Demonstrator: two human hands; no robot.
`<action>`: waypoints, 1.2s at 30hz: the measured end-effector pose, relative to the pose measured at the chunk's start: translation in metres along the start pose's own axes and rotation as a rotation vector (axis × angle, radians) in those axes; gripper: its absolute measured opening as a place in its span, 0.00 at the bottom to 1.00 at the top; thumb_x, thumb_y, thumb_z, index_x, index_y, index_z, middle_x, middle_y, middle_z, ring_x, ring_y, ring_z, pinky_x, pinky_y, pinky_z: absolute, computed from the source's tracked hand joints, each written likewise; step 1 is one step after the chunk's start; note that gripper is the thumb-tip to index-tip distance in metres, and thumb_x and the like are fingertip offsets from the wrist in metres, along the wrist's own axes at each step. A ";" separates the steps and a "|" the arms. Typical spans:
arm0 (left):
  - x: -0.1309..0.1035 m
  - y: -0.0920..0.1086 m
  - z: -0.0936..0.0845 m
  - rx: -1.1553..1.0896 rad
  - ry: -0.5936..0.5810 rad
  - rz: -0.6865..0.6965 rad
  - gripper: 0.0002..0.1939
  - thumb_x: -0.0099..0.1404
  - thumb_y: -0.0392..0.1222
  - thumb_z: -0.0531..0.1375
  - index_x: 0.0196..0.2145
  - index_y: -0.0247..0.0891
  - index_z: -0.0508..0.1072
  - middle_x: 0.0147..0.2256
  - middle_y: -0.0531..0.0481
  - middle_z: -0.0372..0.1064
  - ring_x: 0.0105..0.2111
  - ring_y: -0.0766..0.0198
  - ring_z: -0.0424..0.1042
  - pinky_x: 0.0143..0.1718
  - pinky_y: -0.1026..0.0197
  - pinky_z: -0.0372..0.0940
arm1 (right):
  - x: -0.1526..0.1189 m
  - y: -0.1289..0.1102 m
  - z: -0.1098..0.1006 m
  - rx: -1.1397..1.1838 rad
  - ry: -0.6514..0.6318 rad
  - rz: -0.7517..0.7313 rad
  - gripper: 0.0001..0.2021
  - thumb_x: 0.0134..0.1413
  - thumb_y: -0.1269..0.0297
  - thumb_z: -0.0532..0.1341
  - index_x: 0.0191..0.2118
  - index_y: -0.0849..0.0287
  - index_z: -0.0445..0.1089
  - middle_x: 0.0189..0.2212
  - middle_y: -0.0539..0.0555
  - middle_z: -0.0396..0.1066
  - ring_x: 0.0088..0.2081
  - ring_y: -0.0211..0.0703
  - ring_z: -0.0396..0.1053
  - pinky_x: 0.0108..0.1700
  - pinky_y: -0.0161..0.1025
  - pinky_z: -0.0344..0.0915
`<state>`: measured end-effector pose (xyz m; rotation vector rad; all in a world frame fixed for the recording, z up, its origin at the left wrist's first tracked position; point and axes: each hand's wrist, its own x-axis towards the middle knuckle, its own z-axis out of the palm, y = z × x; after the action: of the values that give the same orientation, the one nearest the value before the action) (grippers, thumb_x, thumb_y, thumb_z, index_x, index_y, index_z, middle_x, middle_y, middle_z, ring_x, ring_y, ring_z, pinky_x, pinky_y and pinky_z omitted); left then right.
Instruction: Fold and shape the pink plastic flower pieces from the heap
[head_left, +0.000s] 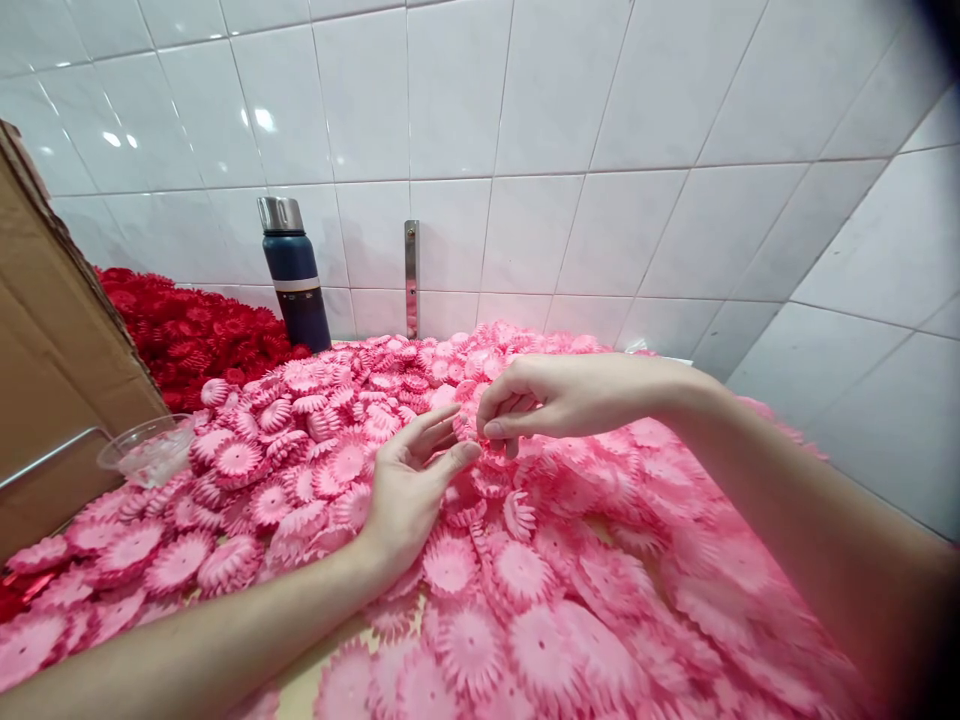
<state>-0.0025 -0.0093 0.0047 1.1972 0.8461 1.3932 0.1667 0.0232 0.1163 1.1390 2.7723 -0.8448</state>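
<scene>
1. Many pink discs, round with fringed, curled edges and often a small dark centre hole, cover the desk in a loose heap.
2. Both hands hover over the heap's middle, close to each other, with discs beneath and on all sides.
3. The right hand has curled fingers, its thumb near them; I cannot tell whether it grips anything.
4. The left hand has thumb and fingers parted.
</scene>
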 end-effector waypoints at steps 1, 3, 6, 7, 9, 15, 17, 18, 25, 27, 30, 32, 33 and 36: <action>0.000 0.001 0.000 0.004 0.008 -0.015 0.21 0.51 0.37 0.67 0.45 0.40 0.74 0.46 0.47 0.74 0.47 0.58 0.71 0.49 0.56 0.66 | -0.001 0.000 0.000 -0.004 0.000 0.000 0.15 0.57 0.59 0.53 0.41 0.58 0.75 0.31 0.53 0.75 0.23 0.36 0.62 0.30 0.35 0.59; 0.000 0.001 0.000 0.021 0.008 -0.049 0.21 0.49 0.36 0.68 0.44 0.39 0.75 0.46 0.46 0.74 0.47 0.56 0.71 0.50 0.55 0.66 | -0.001 0.001 -0.001 -0.019 0.000 0.001 0.15 0.57 0.58 0.53 0.41 0.56 0.75 0.31 0.52 0.75 0.23 0.35 0.62 0.29 0.34 0.58; -0.001 0.001 0.000 0.059 0.002 -0.068 0.19 0.49 0.37 0.68 0.41 0.36 0.77 0.44 0.44 0.75 0.45 0.54 0.73 0.50 0.53 0.66 | -0.002 0.002 -0.001 -0.036 0.001 0.012 0.15 0.57 0.59 0.53 0.41 0.56 0.75 0.31 0.51 0.75 0.23 0.35 0.62 0.28 0.34 0.57; -0.001 0.001 0.000 0.067 -0.002 -0.065 0.18 0.50 0.37 0.68 0.41 0.36 0.77 0.44 0.44 0.75 0.45 0.54 0.73 0.49 0.54 0.67 | -0.002 0.002 -0.001 -0.038 0.001 0.015 0.15 0.57 0.59 0.53 0.41 0.56 0.75 0.31 0.51 0.75 0.23 0.35 0.63 0.28 0.34 0.57; -0.001 0.000 -0.001 0.081 -0.022 -0.054 0.17 0.50 0.37 0.67 0.40 0.37 0.78 0.43 0.45 0.76 0.43 0.55 0.74 0.47 0.55 0.68 | -0.001 0.002 -0.001 -0.041 -0.001 0.016 0.15 0.57 0.59 0.53 0.41 0.56 0.75 0.31 0.51 0.75 0.24 0.35 0.63 0.28 0.34 0.58; -0.003 0.001 0.000 0.099 -0.076 -0.051 0.15 0.52 0.38 0.67 0.39 0.36 0.78 0.40 0.46 0.77 0.41 0.56 0.75 0.43 0.58 0.70 | 0.000 0.000 0.000 -0.036 -0.022 0.007 0.15 0.58 0.60 0.52 0.42 0.57 0.74 0.31 0.52 0.76 0.25 0.36 0.65 0.30 0.34 0.59; -0.003 0.001 -0.001 0.098 -0.087 -0.044 0.14 0.52 0.39 0.66 0.39 0.36 0.78 0.40 0.46 0.77 0.41 0.56 0.75 0.43 0.59 0.69 | -0.001 0.000 0.000 -0.034 -0.025 0.007 0.15 0.57 0.61 0.53 0.42 0.57 0.74 0.31 0.52 0.76 0.26 0.36 0.66 0.30 0.33 0.59; -0.003 0.000 -0.001 0.097 -0.095 -0.036 0.14 0.53 0.39 0.66 0.39 0.36 0.78 0.40 0.46 0.77 0.41 0.57 0.74 0.43 0.59 0.69 | -0.001 0.000 0.000 -0.032 -0.025 0.007 0.14 0.57 0.61 0.53 0.42 0.57 0.74 0.31 0.52 0.76 0.26 0.36 0.66 0.30 0.33 0.59; -0.001 -0.003 -0.003 0.122 -0.115 -0.034 0.13 0.56 0.42 0.64 0.39 0.36 0.78 0.37 0.46 0.77 0.38 0.59 0.74 0.41 0.61 0.68 | 0.000 0.000 0.000 -0.034 -0.023 0.015 0.15 0.57 0.61 0.53 0.42 0.57 0.74 0.30 0.52 0.75 0.24 0.35 0.64 0.29 0.34 0.59; -0.001 -0.002 -0.003 0.128 -0.105 -0.040 0.13 0.56 0.43 0.64 0.38 0.35 0.78 0.36 0.45 0.77 0.37 0.59 0.74 0.40 0.61 0.68 | 0.000 -0.002 0.000 -0.039 -0.012 0.017 0.15 0.57 0.59 0.53 0.41 0.57 0.74 0.30 0.52 0.75 0.25 0.36 0.64 0.30 0.34 0.59; 0.001 -0.002 -0.002 0.098 -0.042 -0.058 0.15 0.54 0.43 0.65 0.38 0.33 0.78 0.37 0.43 0.77 0.38 0.58 0.74 0.40 0.61 0.68 | -0.004 -0.007 -0.001 -0.052 0.056 0.007 0.14 0.55 0.58 0.54 0.39 0.57 0.75 0.30 0.53 0.74 0.28 0.38 0.66 0.30 0.35 0.59; 0.002 -0.003 -0.002 0.048 0.004 -0.068 0.18 0.52 0.43 0.66 0.41 0.34 0.76 0.36 0.44 0.77 0.37 0.60 0.74 0.38 0.62 0.68 | -0.008 -0.013 -0.003 -0.068 0.149 -0.010 0.12 0.53 0.59 0.57 0.36 0.57 0.75 0.29 0.51 0.73 0.29 0.40 0.66 0.30 0.35 0.58; 0.003 -0.003 -0.002 0.023 0.010 -0.069 0.21 0.52 0.43 0.67 0.44 0.35 0.74 0.33 0.47 0.77 0.35 0.62 0.74 0.36 0.63 0.68 | -0.010 -0.016 -0.004 -0.079 0.204 -0.019 0.10 0.51 0.59 0.58 0.35 0.56 0.75 0.28 0.50 0.72 0.29 0.40 0.66 0.30 0.35 0.58; 0.004 -0.005 -0.002 -0.011 -0.002 -0.052 0.20 0.52 0.42 0.66 0.43 0.37 0.72 0.26 0.53 0.73 0.27 0.68 0.71 0.29 0.68 0.66 | -0.017 -0.026 -0.008 -0.124 0.354 -0.041 0.08 0.49 0.62 0.59 0.33 0.55 0.74 0.27 0.49 0.71 0.29 0.40 0.66 0.29 0.36 0.57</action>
<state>-0.0032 -0.0046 0.0003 1.1604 0.8617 1.3534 0.1636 0.0006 0.1393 1.3279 3.0822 -0.5053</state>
